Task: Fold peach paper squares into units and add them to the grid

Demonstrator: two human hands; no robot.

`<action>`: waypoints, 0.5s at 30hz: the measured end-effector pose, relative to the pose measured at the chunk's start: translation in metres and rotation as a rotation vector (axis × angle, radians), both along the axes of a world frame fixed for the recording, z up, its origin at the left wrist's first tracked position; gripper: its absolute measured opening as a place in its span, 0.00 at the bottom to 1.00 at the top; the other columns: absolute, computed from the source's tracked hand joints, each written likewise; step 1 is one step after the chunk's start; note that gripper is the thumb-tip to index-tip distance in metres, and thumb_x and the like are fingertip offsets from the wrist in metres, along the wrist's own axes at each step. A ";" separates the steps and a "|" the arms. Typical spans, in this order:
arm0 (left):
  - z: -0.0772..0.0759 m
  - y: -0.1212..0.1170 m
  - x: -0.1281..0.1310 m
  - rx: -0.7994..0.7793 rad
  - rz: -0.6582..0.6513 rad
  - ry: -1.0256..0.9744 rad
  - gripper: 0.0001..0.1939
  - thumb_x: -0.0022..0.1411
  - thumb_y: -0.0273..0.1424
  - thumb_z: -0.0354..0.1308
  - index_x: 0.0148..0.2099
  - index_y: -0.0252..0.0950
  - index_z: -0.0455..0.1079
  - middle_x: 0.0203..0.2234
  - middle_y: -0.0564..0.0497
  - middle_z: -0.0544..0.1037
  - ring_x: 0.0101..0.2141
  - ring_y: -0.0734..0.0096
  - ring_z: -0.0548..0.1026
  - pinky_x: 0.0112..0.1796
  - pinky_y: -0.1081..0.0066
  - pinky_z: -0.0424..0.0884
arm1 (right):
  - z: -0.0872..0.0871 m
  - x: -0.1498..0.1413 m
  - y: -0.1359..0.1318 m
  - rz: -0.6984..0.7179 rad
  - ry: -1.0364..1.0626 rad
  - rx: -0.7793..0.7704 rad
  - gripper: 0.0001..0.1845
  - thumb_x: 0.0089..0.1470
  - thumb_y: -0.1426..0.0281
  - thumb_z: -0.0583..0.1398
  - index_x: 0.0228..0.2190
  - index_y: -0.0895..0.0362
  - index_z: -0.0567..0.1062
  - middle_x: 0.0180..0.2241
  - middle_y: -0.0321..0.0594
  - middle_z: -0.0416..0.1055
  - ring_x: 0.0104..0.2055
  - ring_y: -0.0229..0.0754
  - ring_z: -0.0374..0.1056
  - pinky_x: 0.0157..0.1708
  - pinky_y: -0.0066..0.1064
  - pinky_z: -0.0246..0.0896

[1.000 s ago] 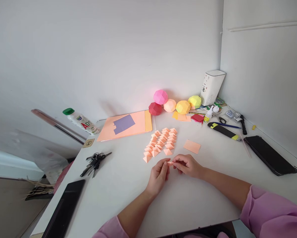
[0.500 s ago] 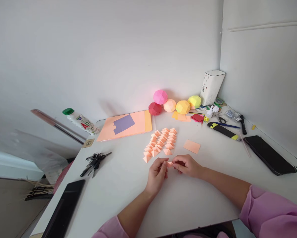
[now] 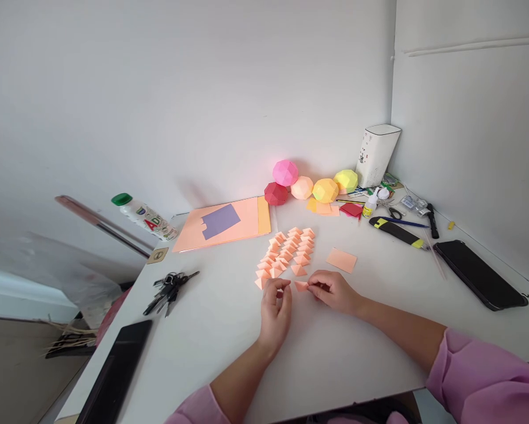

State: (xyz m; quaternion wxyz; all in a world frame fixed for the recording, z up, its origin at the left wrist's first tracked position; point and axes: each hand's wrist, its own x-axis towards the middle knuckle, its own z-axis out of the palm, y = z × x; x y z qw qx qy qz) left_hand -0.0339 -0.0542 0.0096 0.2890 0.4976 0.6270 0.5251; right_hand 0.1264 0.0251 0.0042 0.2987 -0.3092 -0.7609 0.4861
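My right hand [image 3: 335, 291] pinches a small folded peach paper piece [image 3: 300, 286] at its right end, low over the white table [image 3: 229, 330]. Just left of that piece is my left hand [image 3: 275, 309], fingers curled, no longer touching the paper; nothing shows in it. Directly beyond both hands lie several folded peach paper units [image 3: 287, 253] set out in slanting rows. A flat peach paper square [image 3: 341, 259] lies to their right, behind my right hand.
Paper balls [image 3: 311, 184] line the back wall beside a white box [image 3: 376, 154]. Peach sheets [image 3: 224, 224], a bottle [image 3: 144, 215], keys [image 3: 169, 290] and a dark tablet [image 3: 114, 371] are left; a glue bottle [image 3: 371, 204], cutter [image 3: 397, 232], scissors and phone [image 3: 480, 274] are right.
Both hands held the folded piece before. Now my left hand has let go and shifted slightly left, while my right hand carries the piece a little toward the rows.
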 end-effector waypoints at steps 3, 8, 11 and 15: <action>-0.001 -0.001 0.000 0.134 -0.058 0.209 0.07 0.62 0.30 0.48 0.38 0.38 0.67 0.34 0.48 0.70 0.37 0.67 0.70 0.36 0.67 0.69 | -0.002 -0.002 0.003 -0.102 0.004 0.155 0.10 0.55 0.68 0.55 0.26 0.58 0.73 0.29 0.42 0.70 0.28 0.38 0.65 0.26 0.28 0.61; -0.008 -0.001 0.004 0.225 -0.342 0.447 0.11 0.61 0.25 0.47 0.40 0.39 0.69 0.35 0.46 0.74 0.39 0.63 0.71 0.41 0.60 0.68 | -0.005 -0.006 0.010 -0.126 -0.178 0.296 0.08 0.53 0.73 0.56 0.26 0.57 0.75 0.27 0.40 0.72 0.29 0.39 0.66 0.30 0.30 0.62; -0.010 -0.002 0.006 0.236 -0.404 0.571 0.12 0.60 0.24 0.47 0.40 0.38 0.70 0.39 0.46 0.75 0.43 0.62 0.70 0.45 0.58 0.66 | -0.003 -0.010 0.013 -0.112 -0.293 0.334 0.09 0.53 0.74 0.57 0.25 0.56 0.76 0.26 0.37 0.72 0.29 0.38 0.67 0.30 0.29 0.60; -0.009 -0.004 0.008 0.193 -0.422 0.724 0.12 0.59 0.24 0.48 0.43 0.37 0.70 0.48 0.44 0.70 0.48 0.57 0.66 0.47 0.55 0.65 | -0.002 -0.015 0.015 -0.139 -0.377 0.363 0.11 0.54 0.75 0.56 0.25 0.56 0.77 0.27 0.36 0.73 0.28 0.37 0.67 0.28 0.26 0.58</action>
